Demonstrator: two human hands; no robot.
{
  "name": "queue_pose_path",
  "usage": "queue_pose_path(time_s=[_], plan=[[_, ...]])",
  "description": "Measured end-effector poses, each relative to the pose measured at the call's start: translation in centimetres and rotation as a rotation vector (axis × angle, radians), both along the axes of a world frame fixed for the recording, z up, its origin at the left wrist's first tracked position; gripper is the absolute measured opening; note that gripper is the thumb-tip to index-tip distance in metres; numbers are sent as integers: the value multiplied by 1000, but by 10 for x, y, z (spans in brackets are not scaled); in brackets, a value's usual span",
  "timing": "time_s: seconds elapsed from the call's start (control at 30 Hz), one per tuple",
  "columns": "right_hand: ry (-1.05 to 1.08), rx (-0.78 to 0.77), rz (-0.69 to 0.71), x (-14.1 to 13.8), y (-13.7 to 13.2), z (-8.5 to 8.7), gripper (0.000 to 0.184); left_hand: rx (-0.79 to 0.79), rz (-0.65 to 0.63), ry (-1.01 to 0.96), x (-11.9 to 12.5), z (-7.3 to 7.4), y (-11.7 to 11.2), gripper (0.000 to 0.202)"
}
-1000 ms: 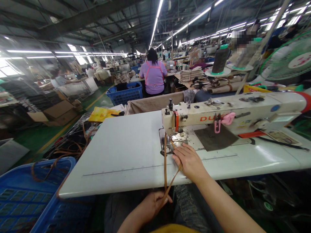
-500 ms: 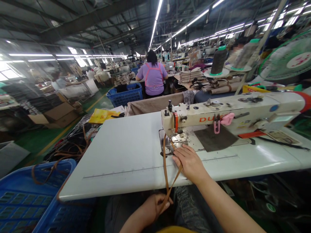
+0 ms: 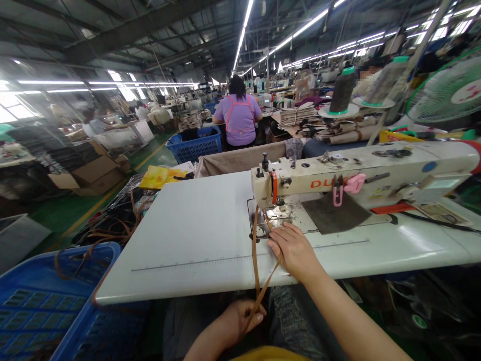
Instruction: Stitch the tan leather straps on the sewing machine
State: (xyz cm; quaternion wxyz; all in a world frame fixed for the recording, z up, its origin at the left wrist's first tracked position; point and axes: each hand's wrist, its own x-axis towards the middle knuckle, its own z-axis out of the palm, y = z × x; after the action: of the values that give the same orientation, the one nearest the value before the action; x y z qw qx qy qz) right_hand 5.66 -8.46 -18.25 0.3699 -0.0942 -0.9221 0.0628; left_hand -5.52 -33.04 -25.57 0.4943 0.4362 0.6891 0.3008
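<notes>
Strap (image 3: 255, 250), brown: long axis runs from sewing machine (image 3: 361, 175) toward the body, over desk (image 3: 188, 235) edge. Right hand (image 3: 295, 250) nearer, flat beside it, fingers extended; left hand (image 3: 235, 321) below, pinching it.

Left hand (image 3: 235, 321): bare to the wrist; low in frame and partly in shadow.
Left forearm (image 3: 205, 346): bare as far as the bottom edge.
Right hand (image 3: 296, 250): bare and well lit, knuckles and fingers plain to see.
Right forearm (image 3: 349, 321): bare along its whole visible length, down to the lower right edge.
Top (image 3: 270, 355): sliver of yellow cloth at the bottom edge, between the forearms; cut cannot be told.
Trousers (image 3: 289, 316): mottled blue-grey cloth like washed denim on the right thigh; the left thigh reads darker, plain grey, shaded.
</notes>
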Motion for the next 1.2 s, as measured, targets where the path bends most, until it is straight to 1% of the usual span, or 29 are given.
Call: queue_pose_path(time_s=[0.2,0.27,0.3,0.4,0.43,0.47,0.53,0.6,0.67,0.73,0.8,0.9,0.97,1.1,1.2], plan=[[-13,-2,6,0,0,0,27,-5,5,3,0,3,-3,49],[-17,0,5,0,1,0,28,-7,22,5,0,2,-3,50],[-19,5,5,0,1,0,28,-10,38,10,0,0,-2,53],[-22,24,4,0,1,0,29,-30,121,53,-2,-5,-2,71],[-22,26,5,0,1,0,30,-36,147,71,-4,-6,-3,74],[-26,26,5,0,1,0,30,-42,164,85,-6,-4,-4,74],[-37,17,5,0,0,0,31,-51,162,100,-13,3,-10,61],[-49,7,2,0,0,0,33,-68,119,98,-21,15,-19,48],[-60,7,-2,0,0,-1,33,-84,86,107,-29,28,-30,44],[-69,12,-9,-1,0,-2,34,-97,86,128,-37,38,-41,44],[-76,14,-14,-1,0,-4,34,-113,98,152,-43,45,-53,44],[-79,7,-9,-1,0,-5,35,-140,136,199,-51,53,-69,47],[-81,0,-1,-1,1,-5,36,-146,168,230,-56,61,-78,50],[-74,3,3,0,1,-5,36,-110,216,238,-63,86,-87,49],[-68,9,-1,0,1,-5,35,-102,164,186,-67,104,-88,45]])
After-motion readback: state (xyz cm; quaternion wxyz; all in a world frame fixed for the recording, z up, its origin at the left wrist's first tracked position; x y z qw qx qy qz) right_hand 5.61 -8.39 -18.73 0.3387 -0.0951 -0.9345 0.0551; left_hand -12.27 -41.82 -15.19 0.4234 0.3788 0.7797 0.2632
